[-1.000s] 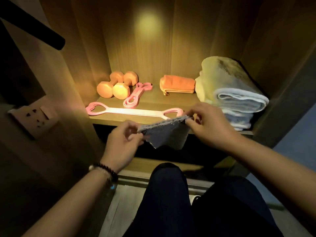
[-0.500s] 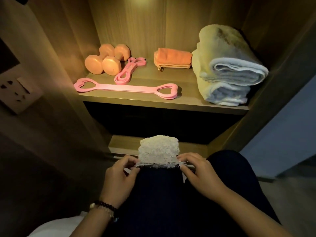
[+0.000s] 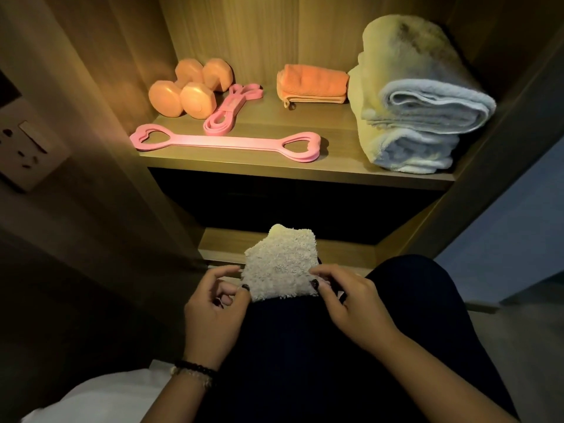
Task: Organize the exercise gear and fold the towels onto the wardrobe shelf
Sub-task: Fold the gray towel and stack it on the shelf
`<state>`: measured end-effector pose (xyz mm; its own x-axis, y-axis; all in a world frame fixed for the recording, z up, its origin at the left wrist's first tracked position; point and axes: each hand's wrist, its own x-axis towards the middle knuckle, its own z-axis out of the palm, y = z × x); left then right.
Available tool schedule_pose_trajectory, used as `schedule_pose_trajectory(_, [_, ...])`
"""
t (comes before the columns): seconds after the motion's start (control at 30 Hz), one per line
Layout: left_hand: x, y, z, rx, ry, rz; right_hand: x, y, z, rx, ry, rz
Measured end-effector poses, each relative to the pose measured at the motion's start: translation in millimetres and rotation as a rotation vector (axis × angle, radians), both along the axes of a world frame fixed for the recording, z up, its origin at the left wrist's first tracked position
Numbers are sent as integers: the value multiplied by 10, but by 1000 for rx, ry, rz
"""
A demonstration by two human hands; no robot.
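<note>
Pinching the small fluffy towel (image 3: 279, 267) at its near corners over the knee, the left hand (image 3: 213, 312) and right hand (image 3: 351, 303) grip something soft, light and floppy, probably best held by its edges, below the wardrobe shelf (image 3: 274, 169).

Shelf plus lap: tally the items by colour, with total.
Orange: 3, two dumbbells and a folded cloth
Pink: 2, heart-handled pull band, looped band
White/cream: 2, stacked towels, small fluffy towel on the lap
Total: 7
</note>
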<state>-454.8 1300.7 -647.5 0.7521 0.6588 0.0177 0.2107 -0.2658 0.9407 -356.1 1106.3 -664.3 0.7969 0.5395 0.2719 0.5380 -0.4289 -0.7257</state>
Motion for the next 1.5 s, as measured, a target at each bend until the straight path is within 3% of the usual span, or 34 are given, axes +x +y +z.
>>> schedule_pose_trajectory(0.2, [155,36,-48,-133,203,31,48,207,26,-84,73,-62])
schedule_pose_trajectory(0.3, [163,41,9,152,134,-45,14,274,18,-94,-92,-111])
schedule_pose_trajectory(0.4, [137,83,-5,522,-4,-273,-11,235,19,-162,-353,-17])
schedule_pose_trajectory(0.5, [87,160,-78,610,-58,-381,6,159,-4,-202,-395,110])
schedule_pose_trajectory(0.63, [14,143,-40,379,10,-404,35,110,-2,-179,-128,176])
schedule_pose_trajectory(0.77, [72,98,-76,158,16,-348,70,162,-14,-159,-77,168])
schedule_pose_trajectory(0.97, [24,51,-2,97,-46,-160,25,150,38,-22,19,153])
schedule_pose_trajectory(1.1, [-45,-4,53,46,-65,-153,-28,95,47,44,112,152])
schedule_pose_trajectory(1.37, [110,57,-92,-276,54,-30,31,284,75,177,382,-77])
schedule_pose_trajectory(1.5, [104,78,-141,-277,69,-15,51,329,29,216,426,-185])
